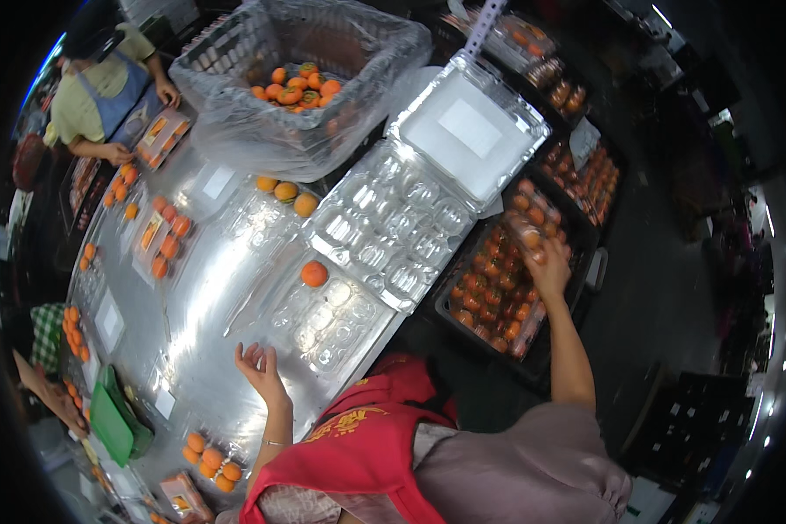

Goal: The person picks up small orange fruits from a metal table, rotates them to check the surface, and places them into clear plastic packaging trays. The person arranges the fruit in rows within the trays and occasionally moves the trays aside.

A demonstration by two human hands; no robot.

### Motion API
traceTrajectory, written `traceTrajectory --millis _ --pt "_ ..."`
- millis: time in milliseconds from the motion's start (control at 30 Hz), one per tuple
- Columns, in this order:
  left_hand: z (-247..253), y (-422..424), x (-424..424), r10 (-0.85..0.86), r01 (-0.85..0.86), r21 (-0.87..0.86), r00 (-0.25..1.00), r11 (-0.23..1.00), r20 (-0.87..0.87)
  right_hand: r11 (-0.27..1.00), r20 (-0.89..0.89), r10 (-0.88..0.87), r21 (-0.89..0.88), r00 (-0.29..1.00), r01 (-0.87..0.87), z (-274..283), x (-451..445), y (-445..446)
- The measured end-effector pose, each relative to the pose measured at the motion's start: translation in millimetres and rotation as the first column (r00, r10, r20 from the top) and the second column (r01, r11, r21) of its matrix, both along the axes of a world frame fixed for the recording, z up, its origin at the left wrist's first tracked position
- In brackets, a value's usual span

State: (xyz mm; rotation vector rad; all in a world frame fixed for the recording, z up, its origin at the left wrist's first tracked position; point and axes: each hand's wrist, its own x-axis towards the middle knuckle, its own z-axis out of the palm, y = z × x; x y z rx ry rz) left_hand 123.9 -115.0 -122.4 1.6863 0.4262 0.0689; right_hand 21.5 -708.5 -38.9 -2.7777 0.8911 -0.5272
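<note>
My right hand (550, 265) reaches to the right and grips the edge of a clear plastic clamshell of orange fruit (532, 226) at a black crate (442, 304) packed with similar fruit. Over the metal table (203, 354), my left hand (260, 370) is raised with fingers apart and holds nothing. Near it lies a clear plastic tray (334, 327) with moulded hollows; one persimmon (314, 274) sits at its upper end. Behind that stand nested, empty clear trays (393, 223), beside a stack of clear lids (475, 128) with a white label.
A plastic-lined crate (380, 78) holds several persimmons (298, 85). A co-worker (104, 98) stands at the far left side; another person's arm (49, 393) is at the left edge. Filled packs (160, 239), a green basket (111, 419) and loose persimmons (212, 458) lie on the table.
</note>
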Motion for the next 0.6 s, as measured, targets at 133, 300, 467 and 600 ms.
traceTrajectory --millis 133,300,467,600 --pt "4.3 15.4 -29.7 -0.010 0.009 0.007 0.998 1.000 0.054 0.977 0.252 -0.107 0.207 0.962 0.055 101.6 -38.1 55.6" --pt "14.8 43.7 -71.4 0.031 -0.032 0.055 0.999 0.998 0.028 0.796 0.381 0.143 0.504 0.913 -0.335 204.7 -88.8 145.5" --pt "1.8 90.8 -111.7 0.121 -0.127 -0.159 0.991 0.979 -0.050 0.408 0.324 0.607 0.657 0.726 -0.634 191.2 -31.5 278.3" --pt "-18.9 133.6 -149.2 0.264 -0.292 -0.329 0.956 0.898 -0.127 -0.040 0.344 0.708 0.892 0.617 -0.451 117.3 35.0 439.9"
